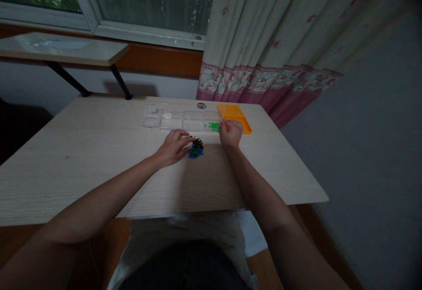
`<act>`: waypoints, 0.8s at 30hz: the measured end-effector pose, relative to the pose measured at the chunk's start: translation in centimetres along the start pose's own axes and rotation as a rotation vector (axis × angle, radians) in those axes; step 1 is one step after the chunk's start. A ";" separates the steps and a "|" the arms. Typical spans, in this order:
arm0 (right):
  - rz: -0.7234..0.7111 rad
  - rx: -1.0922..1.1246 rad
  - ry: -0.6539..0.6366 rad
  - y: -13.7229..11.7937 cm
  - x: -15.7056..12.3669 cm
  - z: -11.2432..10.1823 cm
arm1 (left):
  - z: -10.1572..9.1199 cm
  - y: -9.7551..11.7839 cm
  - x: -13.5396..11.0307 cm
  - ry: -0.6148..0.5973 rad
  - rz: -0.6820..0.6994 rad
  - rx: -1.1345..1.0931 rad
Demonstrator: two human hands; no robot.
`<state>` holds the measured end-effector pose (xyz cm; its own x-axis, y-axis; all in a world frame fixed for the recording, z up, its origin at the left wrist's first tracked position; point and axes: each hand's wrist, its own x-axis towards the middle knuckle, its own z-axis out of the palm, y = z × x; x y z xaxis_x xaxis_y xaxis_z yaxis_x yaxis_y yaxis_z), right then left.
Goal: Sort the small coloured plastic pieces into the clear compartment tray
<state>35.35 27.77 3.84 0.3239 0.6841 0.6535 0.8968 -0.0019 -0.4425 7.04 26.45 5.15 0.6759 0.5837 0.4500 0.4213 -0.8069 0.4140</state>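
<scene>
Pile of bits (196,149) touching left fingers (185,141); green bits (214,126) beside right fingers (234,124).

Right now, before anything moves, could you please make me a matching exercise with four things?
1. left hand
2. green pieces
3. orange box
4. curtain

A. pink at the bottom
B. beside the multicoloured pile
C. near the table's far right corner
D. scattered just left of the right hand

Pairs: 1-B, 2-D, 3-C, 4-A
</scene>
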 end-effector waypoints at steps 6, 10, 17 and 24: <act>-0.107 0.042 -0.081 -0.5 -0.2 0.2 | -0.1 0.3 -0.1 -0.106 0.062 0.056; -0.136 0.060 -0.107 -0.9 -0.4 0.3 | -0.1 0.3 -0.1 -0.117 0.062 0.072; -0.142 0.085 -0.130 -1.1 -0.5 0.3 | -0.1 0.4 -0.2 -0.135 0.137 0.110; -0.172 0.103 -0.153 -1.5 -0.8 0.1 | 0.1 0.3 -0.2 -0.077 0.051 0.145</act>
<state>33.72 27.31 3.94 0.1130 0.7705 0.6273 0.8969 0.1926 -0.3981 7.09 26.02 5.10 0.7405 0.5372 0.4037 0.4640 -0.8433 0.2711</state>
